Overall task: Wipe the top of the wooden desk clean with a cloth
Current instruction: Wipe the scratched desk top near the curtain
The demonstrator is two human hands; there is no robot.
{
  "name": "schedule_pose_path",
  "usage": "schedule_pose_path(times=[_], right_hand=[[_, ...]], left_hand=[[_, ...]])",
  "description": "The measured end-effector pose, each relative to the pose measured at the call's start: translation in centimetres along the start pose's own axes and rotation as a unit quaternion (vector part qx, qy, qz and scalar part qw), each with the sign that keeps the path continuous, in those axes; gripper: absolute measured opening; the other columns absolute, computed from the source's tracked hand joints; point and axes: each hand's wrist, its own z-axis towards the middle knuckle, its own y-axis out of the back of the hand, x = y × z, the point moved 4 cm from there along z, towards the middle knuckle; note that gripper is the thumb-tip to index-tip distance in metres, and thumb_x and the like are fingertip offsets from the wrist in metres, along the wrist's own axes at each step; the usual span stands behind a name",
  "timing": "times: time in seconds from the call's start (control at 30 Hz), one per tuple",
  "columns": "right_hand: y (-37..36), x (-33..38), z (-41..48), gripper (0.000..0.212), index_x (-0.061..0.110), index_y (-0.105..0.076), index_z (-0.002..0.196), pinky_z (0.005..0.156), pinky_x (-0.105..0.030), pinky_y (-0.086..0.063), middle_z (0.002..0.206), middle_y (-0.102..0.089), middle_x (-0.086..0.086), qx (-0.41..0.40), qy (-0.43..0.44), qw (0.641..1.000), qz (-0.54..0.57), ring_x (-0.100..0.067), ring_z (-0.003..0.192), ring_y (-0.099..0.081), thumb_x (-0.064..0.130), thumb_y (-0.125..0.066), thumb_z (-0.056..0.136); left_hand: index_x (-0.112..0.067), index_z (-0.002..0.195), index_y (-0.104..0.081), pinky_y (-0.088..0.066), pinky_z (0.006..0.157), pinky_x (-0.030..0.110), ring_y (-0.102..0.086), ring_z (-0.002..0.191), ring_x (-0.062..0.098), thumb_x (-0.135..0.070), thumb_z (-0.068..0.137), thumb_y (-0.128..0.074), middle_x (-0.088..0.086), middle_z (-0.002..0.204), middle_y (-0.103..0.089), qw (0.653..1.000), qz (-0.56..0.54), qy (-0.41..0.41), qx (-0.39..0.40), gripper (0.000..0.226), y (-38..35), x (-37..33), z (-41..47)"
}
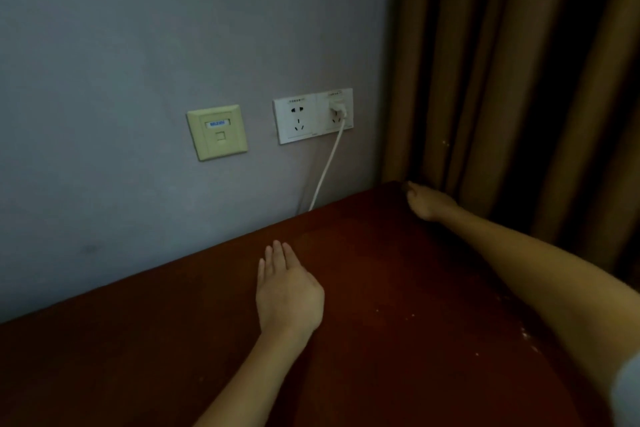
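Desk corner (388, 198) — right hand (428, 204); left hand (289, 291) flat

Nothing fully legible. Yellowish data wall plate (217, 132): small white label w/ blue lettering, approx. one short word, too blurred to read. White double socket plate (313, 115): tiny marks along top edge above each outlet, too small to make out.

head cam | worn high | looks forward-down | near desk (398, 288) | faces wall (138, 46)
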Motion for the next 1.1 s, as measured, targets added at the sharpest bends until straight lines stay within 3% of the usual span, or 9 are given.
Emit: schedule_pose_path(times=[0.13,0.3,0.43,0.67,0.8,0.93,1.1], right_hand=[[-0.1,-1.5,-3.8,0.054,0.017,0.0,0.152,0.119,-0.034,-0.012,0.16,-0.002,-0.005,-0.006,0.002,1.0,-0.007,-0.021,0.147,-0.011,0.039,-0.007,0.103],[-1.6,0.4,-9.5,0.051,0.013,-0.001,0.152,0.119,-0.031,0.001,0.16,0.001,-0.007,0.008,0.079,0.994,-0.07,-0.019,0.148,0.001,0.031,-0.01,0.105],[-3.2,5.4,-11.4,0.05,0.016,-0.006,0.152,0.118,-0.032,0.002,0.16,-0.002,-0.006,-0.007,0.113,0.991,-0.076,-0.019,0.148,0.0,0.029,-0.015,0.104],[-6.4,17.2,-10.7,0.049,0.017,-0.014,0.152,0.119,-0.035,-0.001,0.16,-0.009,-0.005,0.004,0.245,0.968,-0.062,-0.02,0.148,-0.005,0.027,-0.018,0.104],[-5.0,14.4,-7.6,0.048,0.014,-0.016,0.151,0.119,-0.034,-0.004,0.16,-0.01,-0.007,-0.004,0.196,0.979,-0.058,-0.023,0.148,-0.008,0.026,-0.017,0.104],[-2.7,5.9,-5.9,0.048,0.012,-0.015,0.151,0.12,-0.036,-0.008,0.16,-0.008,-0.008,-0.024,0.112,0.99,-0.086,-0.026,0.147,-0.008,0.023,-0.013,0.105],[-0.4,-4.0,-10.3,0.051,0.011,-0.012,0.152,0.12,-0.031,-0.004,0.16,-0.004,-0.005,-0.03,0.001,0.995,-0.095,-0.021,0.148,-0.006,0.029,-0.01,0.104]], left_hand=[[-0.004,0.152,-0.002,0.002,0.121,0.032,0.003,0.148,0.019,-0.023,0.101,-0.019,0.01,0.161,0.003,1.0,0.001,0.003,0.005,0.057,0.0,0.0,-0.1],[-0.003,0.152,-0.002,0.001,0.121,0.034,0.003,0.148,0.021,-0.022,0.101,-0.019,0.012,0.16,0.003,1.0,0.002,0.004,0.009,0.058,0.0,-0.1,-0.2],[-0.002,0.152,-0.003,0.0,0.121,0.034,0.001,0.148,0.021,-0.023,0.101,-0.019,0.013,0.16,0.001,1.0,0.006,0.007,0.014,0.058,0.1,-0.1,-0.3],[-0.003,0.152,-0.006,-0.001,0.121,0.033,-0.001,0.149,0.02,-0.023,0.1,-0.022,0.011,0.161,-0.003,1.0,0.007,0.013,0.0,0.058,0.1,-0.2,-0.1],[-0.001,0.152,-0.01,-0.002,0.121,0.032,-0.003,0.148,0.021,-0.022,0.1,-0.021,0.011,0.16,-0.006,1.0,-0.001,0.009,-0.009,0.057,0.0,-0.1,-0.2],[-0.001,0.152,-0.008,0.0,0.121,0.032,-0.002,0.148,0.021,-0.021,0.1,-0.02,0.012,0.16,-0.004,1.0,-0.008,0.002,-0.005,0.057,0.0,0.0,-0.2],[-0.001,0.152,-0.007,0.0,0.121,0.033,-0.001,0.148,0.022,-0.021,0.1,-0.02,0.012,0.16,-0.003,1.0,-0.004,0.001,-0.002,0.057,-0.2,0.2,-0.1]])
